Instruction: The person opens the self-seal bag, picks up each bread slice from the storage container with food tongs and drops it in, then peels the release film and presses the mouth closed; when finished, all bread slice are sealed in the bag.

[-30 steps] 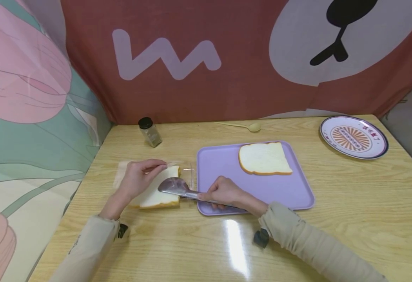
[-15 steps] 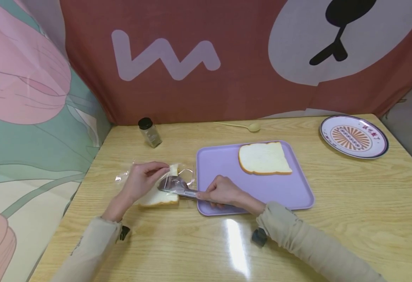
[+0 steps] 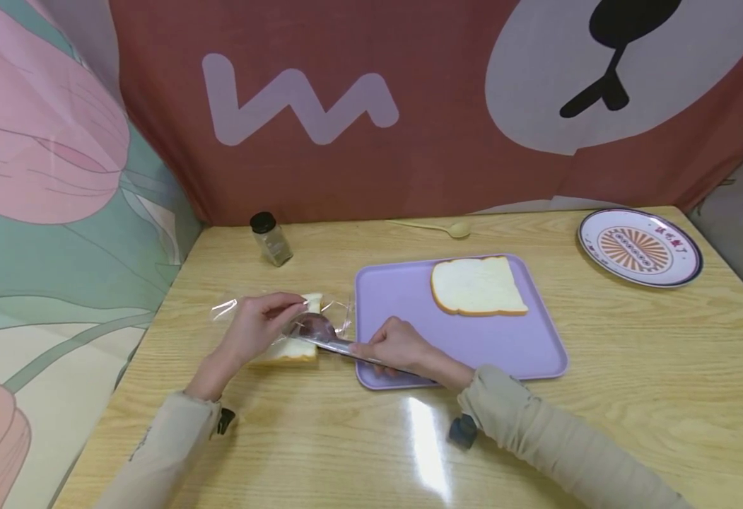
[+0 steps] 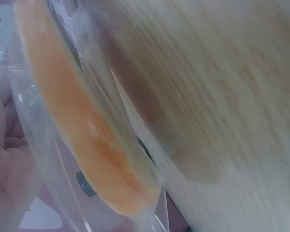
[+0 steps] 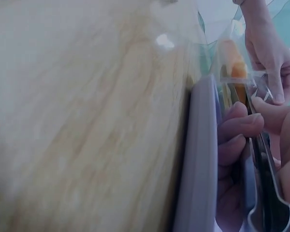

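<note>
Light wood-grain desk [image 3: 600, 396], glossy. On it: lilac tray [image 3: 505, 346] at centre, patterned plate [image 3: 640, 247] far right, spice jar [image 3: 271, 239] and pale spoon [image 3: 437, 227] near the back edge, bagged bread slice [image 3: 291, 349] just left of the tray.

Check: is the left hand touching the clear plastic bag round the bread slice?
Touching. In the head view, the left hand pinches the clear plastic bag at its upper edge, lifting it above the bread slice.
</note>
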